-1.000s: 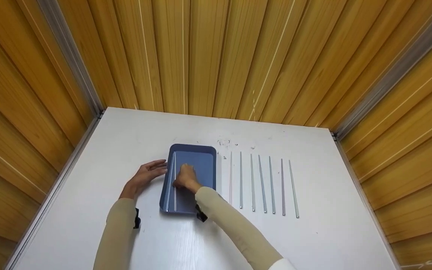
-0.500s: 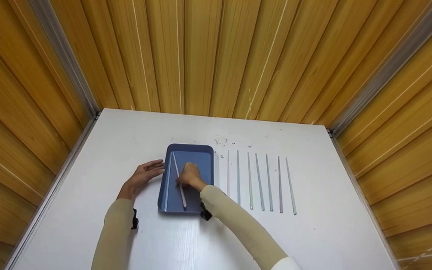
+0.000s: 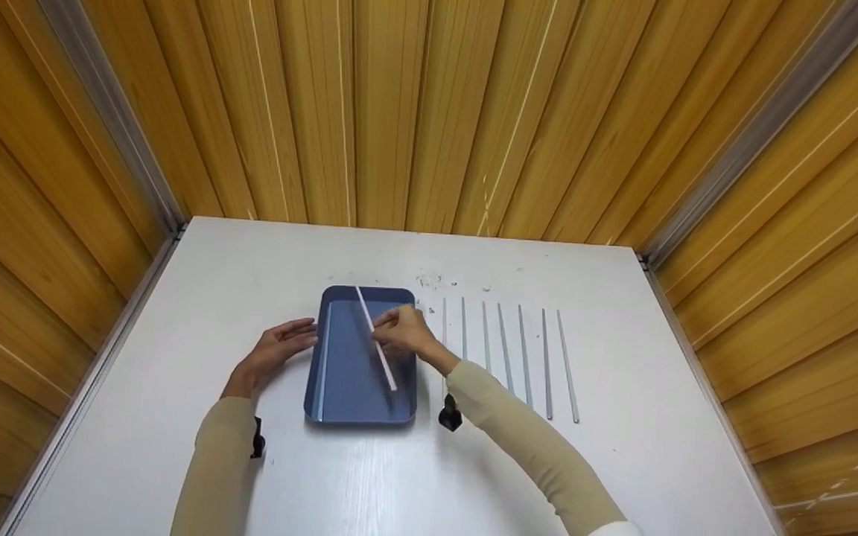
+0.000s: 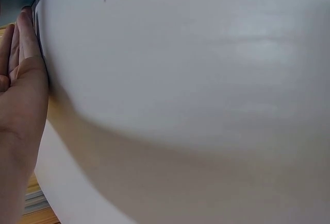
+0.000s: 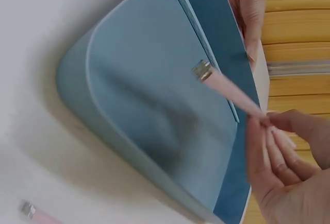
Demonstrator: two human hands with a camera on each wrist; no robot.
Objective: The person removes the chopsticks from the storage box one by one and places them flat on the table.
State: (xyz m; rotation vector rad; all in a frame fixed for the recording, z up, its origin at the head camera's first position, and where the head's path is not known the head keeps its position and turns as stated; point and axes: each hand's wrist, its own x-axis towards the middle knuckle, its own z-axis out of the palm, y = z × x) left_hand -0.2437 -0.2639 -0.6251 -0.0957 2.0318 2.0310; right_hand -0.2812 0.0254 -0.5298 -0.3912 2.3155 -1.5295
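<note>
My right hand (image 3: 408, 332) pinches a pale pink chopstick (image 5: 229, 91) between thumb and fingertips, and its silver-capped end points toward the near side. The chopstick hangs tilted over the blue tray (image 3: 354, 391), casting a shadow on its floor. Along the tray's left wall lies another light-coloured chopstick (image 3: 323, 365). My left hand (image 3: 271, 352) stays at the tray's left side, its fingers straight and the fingertips right at the outer wall; the left wrist view has this hand at its left edge.
Right of the tray, several chopsticks (image 3: 546, 365) lie side by side in a row on the white table (image 3: 660, 461); my right forearm covers the lower ends of some. Small dark marks dot the tabletop behind the row. Wood-patterned walls (image 3: 392, 112) enclose the table.
My right hand has lifted the pink chopstick from the tray floor and carried it rightward, tilting it. The left hand keeps its place at the tray. The view has shifted slightly.
</note>
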